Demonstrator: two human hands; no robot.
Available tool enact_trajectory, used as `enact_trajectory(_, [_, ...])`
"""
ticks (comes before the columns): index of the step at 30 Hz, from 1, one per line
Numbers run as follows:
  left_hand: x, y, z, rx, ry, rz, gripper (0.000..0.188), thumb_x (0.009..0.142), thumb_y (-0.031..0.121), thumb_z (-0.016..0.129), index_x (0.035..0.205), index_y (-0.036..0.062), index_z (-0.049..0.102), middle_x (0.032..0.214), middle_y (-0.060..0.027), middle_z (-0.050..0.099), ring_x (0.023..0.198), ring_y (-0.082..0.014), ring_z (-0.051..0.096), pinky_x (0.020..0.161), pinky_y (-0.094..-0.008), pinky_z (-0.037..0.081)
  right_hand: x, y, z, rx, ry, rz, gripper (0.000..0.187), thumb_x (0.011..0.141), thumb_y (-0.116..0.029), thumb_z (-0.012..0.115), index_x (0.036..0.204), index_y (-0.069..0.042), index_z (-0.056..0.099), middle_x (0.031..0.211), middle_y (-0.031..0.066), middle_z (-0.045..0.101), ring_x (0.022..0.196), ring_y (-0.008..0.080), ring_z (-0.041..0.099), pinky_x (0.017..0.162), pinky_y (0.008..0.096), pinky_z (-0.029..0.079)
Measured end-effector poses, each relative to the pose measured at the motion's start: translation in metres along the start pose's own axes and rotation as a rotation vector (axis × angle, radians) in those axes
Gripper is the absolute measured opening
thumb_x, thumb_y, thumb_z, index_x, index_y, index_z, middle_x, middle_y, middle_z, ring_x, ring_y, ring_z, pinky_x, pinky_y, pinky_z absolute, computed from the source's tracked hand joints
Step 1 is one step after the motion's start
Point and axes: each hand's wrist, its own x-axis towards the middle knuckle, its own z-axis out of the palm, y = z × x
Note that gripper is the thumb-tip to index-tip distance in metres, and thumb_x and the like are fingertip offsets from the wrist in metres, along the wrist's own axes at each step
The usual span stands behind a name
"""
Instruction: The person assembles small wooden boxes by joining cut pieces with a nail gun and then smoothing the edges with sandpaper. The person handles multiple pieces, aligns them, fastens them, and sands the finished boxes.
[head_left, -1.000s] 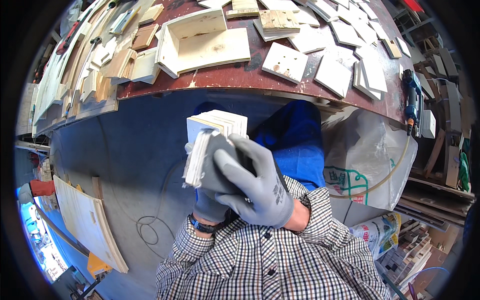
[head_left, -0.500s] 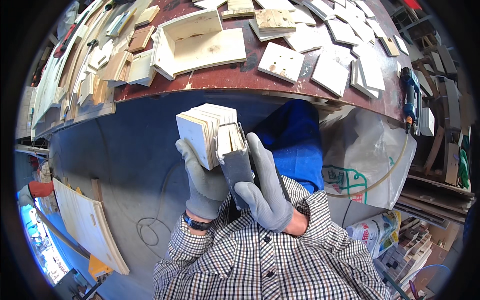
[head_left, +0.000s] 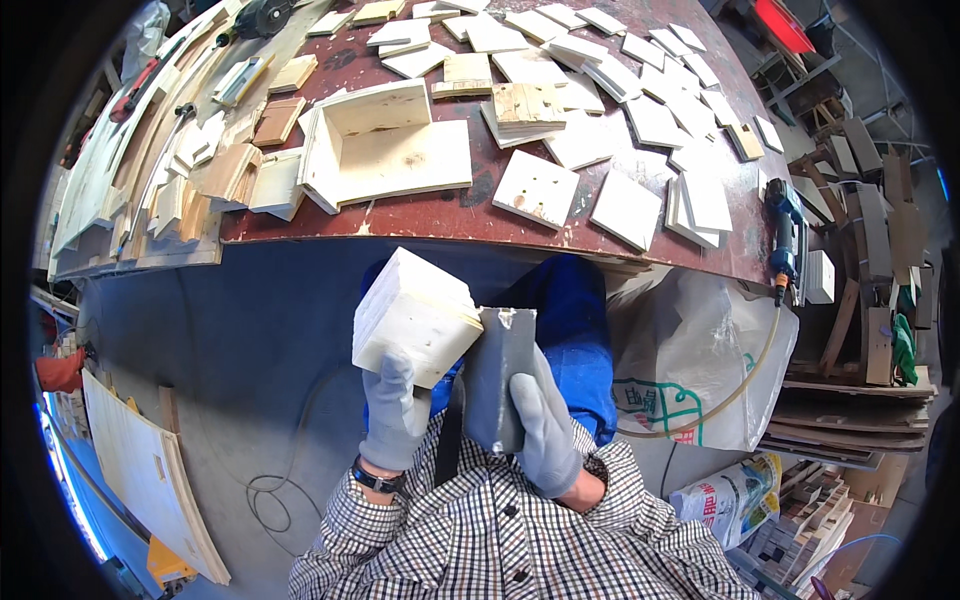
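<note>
My left hand (head_left: 393,415), in a grey glove, grips a stack of square pale wooden boards (head_left: 418,315) from below. The stack is tilted, with its edges lined up into a block above my lap. My right hand (head_left: 547,432), also gloved, is wrapped around a dark grey sanding block (head_left: 500,375) with a worn, frayed top end. The block stands almost upright beside the stack, its top corner at or very near the stack's right edge; whether they touch I cannot tell. Most of the right fingers are hidden behind the block.
A dark red table (head_left: 400,222) ahead carries many loose square boards (head_left: 625,208) and an open wooden box frame (head_left: 400,150). At its right edge lies a nail gun (head_left: 785,230) with a hose. A plastic bag (head_left: 690,350) hangs below. Plywood sheets (head_left: 150,470) lean at the left.
The stack has turned, so a different side faces up. The sanding block has shifted from against the stack's side to more upright beside it. The view has tilted, showing more of the table.
</note>
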Motion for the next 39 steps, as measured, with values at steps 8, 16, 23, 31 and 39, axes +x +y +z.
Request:
enact_trajectory(8, [0.004,0.011,-0.007,1.320,-0.168,0.711,0.113,0.075,0.033,0.100,0.161,0.0038,0.032,0.149,-0.0183,0.048,0.139,-0.0346,0.053,0.114,-0.0440,0.047,0.040,-0.049,-0.060,-0.358,0.196,-0.218,0.076,0.109,-0.040,0.064,0.166,0.002,0.035,0.156,0.0165,0.053,0.136,0.0218,0.057,0.114,0.0334,0.047])
enact_trajectory(16, [-0.004,0.010,0.003,1.468,-0.303,1.083,0.073,0.082,0.024,0.088,0.143,0.0158,0.047,0.147,-0.0171,0.054,0.138,-0.0402,0.053,0.111,-0.0591,0.050,0.055,-0.044,-0.037,-0.865,0.056,-0.654,0.079,0.094,-0.029,0.079,0.159,0.001,0.047,0.147,0.0281,0.051,0.134,0.0429,0.052,0.116,0.0505,0.042])
enact_trajectory(23, [0.003,0.017,-0.003,1.486,-0.214,0.997,0.080,0.078,0.019,0.090,0.148,0.0091,0.050,0.151,-0.0169,0.051,0.138,-0.0413,0.051,0.113,-0.0576,0.047,-0.019,-0.002,-0.049,-0.766,-0.086,-0.455,0.076,0.092,-0.031,0.081,0.153,0.005,0.052,0.152,0.0326,0.046,0.139,0.0460,0.050,0.117,0.0512,0.043])
enact_trajectory(31, [0.011,0.012,0.012,1.503,-0.311,1.044,0.079,0.076,0.015,0.089,0.145,0.0053,0.053,0.148,-0.0172,0.054,0.138,-0.0414,0.053,0.112,-0.0573,0.048,0.034,-0.052,-0.034,-0.782,0.064,-0.628,0.076,0.094,-0.029,0.080,0.158,0.000,0.050,0.150,0.0287,0.048,0.136,0.0431,0.051,0.116,0.0512,0.042])
enact_trajectory(39, [0.011,0.021,0.002,1.614,-0.247,0.887,0.096,0.079,0.032,0.094,0.155,0.0050,0.042,0.155,-0.0210,0.047,0.142,-0.0422,0.048,0.116,-0.0542,0.044,-0.016,0.001,-0.054,-0.723,-0.053,-0.473,0.073,0.098,-0.035,0.075,0.154,0.006,0.051,0.151,0.0314,0.048,0.139,0.0435,0.051,0.114,0.0505,0.046])
